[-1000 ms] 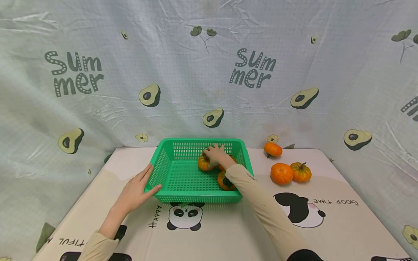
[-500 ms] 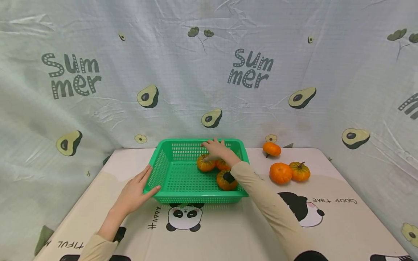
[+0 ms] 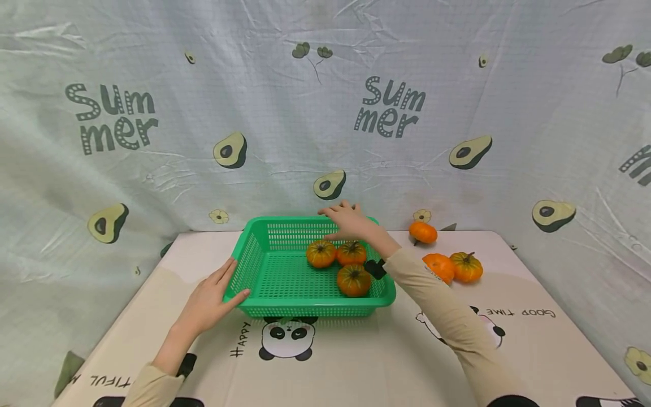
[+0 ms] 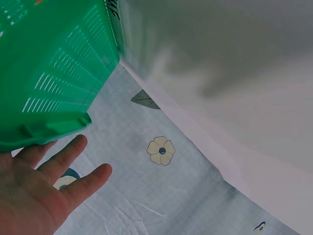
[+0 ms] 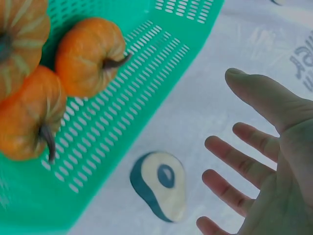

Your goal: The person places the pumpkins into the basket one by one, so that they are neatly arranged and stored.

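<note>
A green plastic basket point(image 3: 295, 307) stands mid-table with three small orange pumpkins inside: one toward the middle point(image 3: 321, 254), one behind on the right point(image 3: 351, 253) and one in front point(image 3: 354, 280). My left hand point(image 3: 208, 299) rests against the basket's left rim, its fingers and thumb spread; the left wrist view shows the fingers point(image 4: 73, 156) straight beside the rim. Above the basket's back right part hovers my right hand point(image 3: 351, 221), fingers spread and holding nothing. In the right wrist view that hand point(image 5: 274, 166) is apart from the pumpkins point(image 5: 90, 56).
To the basket's right on the table lie three more small pumpkins: one at the back point(image 3: 423, 232), one partly covered by my right sleeve point(image 3: 439, 267), and one beside it point(image 3: 466, 267). A printed cloth point(image 3: 274, 113) hangs behind the table.
My right hand has come off the pumpkin in the middle of the basket and risen back and to the right. The left hand stays at the rim.
</note>
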`<state>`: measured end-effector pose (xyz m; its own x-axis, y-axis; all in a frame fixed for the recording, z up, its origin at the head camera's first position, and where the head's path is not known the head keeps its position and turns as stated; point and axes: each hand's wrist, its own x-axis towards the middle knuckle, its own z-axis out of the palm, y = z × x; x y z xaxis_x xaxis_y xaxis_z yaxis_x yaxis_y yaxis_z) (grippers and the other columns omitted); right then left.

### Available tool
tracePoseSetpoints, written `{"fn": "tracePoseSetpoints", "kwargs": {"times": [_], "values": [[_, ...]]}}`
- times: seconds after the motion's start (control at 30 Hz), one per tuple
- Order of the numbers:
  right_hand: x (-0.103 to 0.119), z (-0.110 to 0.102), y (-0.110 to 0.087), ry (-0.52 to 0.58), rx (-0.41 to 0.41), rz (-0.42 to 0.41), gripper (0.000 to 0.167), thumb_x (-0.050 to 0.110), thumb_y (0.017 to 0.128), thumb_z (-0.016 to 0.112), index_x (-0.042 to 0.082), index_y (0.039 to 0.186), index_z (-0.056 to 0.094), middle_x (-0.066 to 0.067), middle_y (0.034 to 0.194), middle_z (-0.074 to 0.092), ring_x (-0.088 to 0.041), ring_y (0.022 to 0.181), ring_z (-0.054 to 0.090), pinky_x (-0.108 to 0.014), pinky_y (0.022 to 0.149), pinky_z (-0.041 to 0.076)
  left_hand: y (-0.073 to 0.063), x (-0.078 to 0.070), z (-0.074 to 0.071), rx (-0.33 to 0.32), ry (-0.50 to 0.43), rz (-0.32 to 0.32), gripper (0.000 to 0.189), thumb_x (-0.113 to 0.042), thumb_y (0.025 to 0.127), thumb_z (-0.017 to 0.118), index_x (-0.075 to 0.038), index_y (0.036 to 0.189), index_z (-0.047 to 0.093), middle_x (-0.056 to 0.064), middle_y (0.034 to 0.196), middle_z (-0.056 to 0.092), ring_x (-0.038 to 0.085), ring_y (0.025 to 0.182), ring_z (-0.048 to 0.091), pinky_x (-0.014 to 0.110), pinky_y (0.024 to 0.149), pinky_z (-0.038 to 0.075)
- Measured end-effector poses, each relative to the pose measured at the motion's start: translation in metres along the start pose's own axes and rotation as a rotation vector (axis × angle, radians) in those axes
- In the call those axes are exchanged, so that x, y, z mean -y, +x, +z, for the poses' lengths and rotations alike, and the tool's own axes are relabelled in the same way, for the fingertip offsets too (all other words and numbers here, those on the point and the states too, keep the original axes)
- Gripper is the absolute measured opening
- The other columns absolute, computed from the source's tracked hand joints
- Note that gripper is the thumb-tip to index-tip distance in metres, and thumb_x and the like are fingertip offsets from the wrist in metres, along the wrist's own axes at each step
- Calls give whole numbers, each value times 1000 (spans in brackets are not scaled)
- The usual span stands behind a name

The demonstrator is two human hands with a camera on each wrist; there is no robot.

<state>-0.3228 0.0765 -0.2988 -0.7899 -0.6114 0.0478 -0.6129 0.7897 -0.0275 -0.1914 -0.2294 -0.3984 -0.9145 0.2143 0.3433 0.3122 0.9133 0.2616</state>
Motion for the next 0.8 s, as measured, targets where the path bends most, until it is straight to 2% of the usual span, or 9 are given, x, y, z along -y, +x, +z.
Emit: {"fn": "tracePoseSetpoints", "kwargs": {"times": [0.13,0.4,0.53,0.67,0.8], "values": [[-12,-6,-19,26,-59,-23,62,41,81,62,21,135,37,-4,130,47,-28,113,38,-45,85,29,1,0,1,4,0,4,77,-48,85,52,3,138,28,20,143,30,40,126,35,53,98,33],[-42,-3,-65,97,-168,-42,55,32,83,61,14,132,43,-8,126,51,-29,111,42,-53,89,31,1,1,1,1,2,-3,78,-47,85,52,3,138,27,21,143,29,41,125,35,53,97,34],[-53,6,-88,67,-255,-58,50,28,82,63,12,127,48,-7,118,56,-27,105,45,-51,84,33,1,1,2,-4,0,1,78,-47,85,53,4,138,28,22,142,29,42,124,36,54,97,34],[-67,20,-107,46,-319,-55,47,25,82,64,11,124,50,-9,112,58,-27,101,45,-52,84,33,0,2,2,-3,-2,3,77,-46,85,53,4,138,28,22,143,29,41,125,35,53,97,34],[-86,40,-126,23,-387,-16,46,23,80,65,10,123,52,-10,106,60,-29,100,47,-53,83,34,1,2,3,-12,-4,14,76,-46,85,52,4,137,28,22,142,30,41,125,35,53,97,34]]}}
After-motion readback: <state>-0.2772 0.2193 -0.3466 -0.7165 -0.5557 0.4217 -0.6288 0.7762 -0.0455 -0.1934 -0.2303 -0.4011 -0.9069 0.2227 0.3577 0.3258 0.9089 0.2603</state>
